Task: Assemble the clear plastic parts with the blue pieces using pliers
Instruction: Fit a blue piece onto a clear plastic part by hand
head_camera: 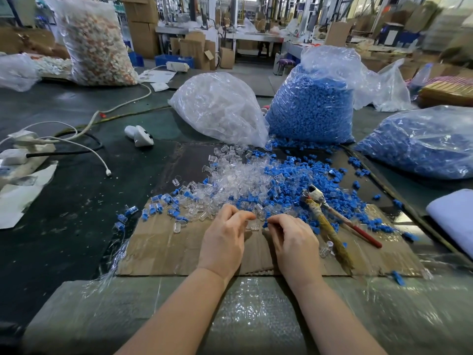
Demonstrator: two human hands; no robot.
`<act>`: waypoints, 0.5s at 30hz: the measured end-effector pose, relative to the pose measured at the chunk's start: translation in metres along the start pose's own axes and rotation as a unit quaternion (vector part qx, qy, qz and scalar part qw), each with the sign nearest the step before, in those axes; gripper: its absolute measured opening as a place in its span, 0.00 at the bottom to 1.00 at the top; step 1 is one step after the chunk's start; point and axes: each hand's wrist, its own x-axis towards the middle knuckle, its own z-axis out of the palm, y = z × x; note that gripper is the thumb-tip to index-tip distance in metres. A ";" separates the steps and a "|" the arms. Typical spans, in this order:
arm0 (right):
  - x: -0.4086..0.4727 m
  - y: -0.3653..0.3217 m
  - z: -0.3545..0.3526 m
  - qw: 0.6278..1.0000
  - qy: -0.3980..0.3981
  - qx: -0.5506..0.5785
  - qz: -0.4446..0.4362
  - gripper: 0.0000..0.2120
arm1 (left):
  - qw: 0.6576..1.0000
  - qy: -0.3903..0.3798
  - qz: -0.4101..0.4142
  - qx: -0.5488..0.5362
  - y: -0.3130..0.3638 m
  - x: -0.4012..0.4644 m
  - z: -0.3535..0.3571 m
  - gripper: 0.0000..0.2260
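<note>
My left hand (225,237) pinches a clear plastic part (252,224) at its fingertips over the cardboard sheet (163,249). My right hand (290,239) is curled just right of it and pinches a small blue piece (265,224), mostly hidden by the fingers. The two hands nearly meet. Behind them lies a mixed heap of clear parts (230,180) and blue pieces (297,180). The pliers (330,221), with a tape-wrapped handle and a red one, lie on the cardboard to the right of my right hand.
A bag of clear parts (220,108) and two bags of blue pieces (312,106) (419,144) stand behind the heap. Several assembled blue-and-clear parts (156,206) lie left. A power strip with cables (25,149) and a white device (139,135) sit far left. Bubble wrap (245,311) covers the near edge.
</note>
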 end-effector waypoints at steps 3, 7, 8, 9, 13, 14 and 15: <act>0.000 0.000 0.000 1.000 0.001 0.007 0.003 0.01 | 1.000 0.010 -0.007 -0.009 0.000 0.000 0.001 0.06; 0.001 -0.001 -0.002 1.000 -0.002 0.021 0.011 0.03 | 0.998 0.010 -0.042 -0.050 -0.002 0.001 0.002 0.03; 0.001 -0.002 -0.002 0.999 -0.004 0.028 0.014 0.04 | 0.996 0.011 -0.056 -0.072 -0.003 0.001 0.002 0.04; 0.001 -0.002 -0.002 0.999 -0.008 0.036 0.016 0.04 | 0.993 0.011 -0.068 -0.095 -0.004 0.001 0.002 0.05; 0.001 -0.003 -0.004 0.998 -0.022 0.057 -0.008 0.04 | 0.985 -0.015 -0.099 -0.143 -0.007 0.003 0.001 0.06; 0.001 -0.004 -0.004 0.998 -0.023 0.060 -0.014 0.04 | 0.983 -0.022 -0.104 -0.151 -0.007 0.004 0.001 0.06; 0.001 -0.004 -0.004 0.998 -0.024 0.059 -0.019 0.04 | 0.981 -0.027 -0.108 -0.161 -0.008 0.004 0.001 0.05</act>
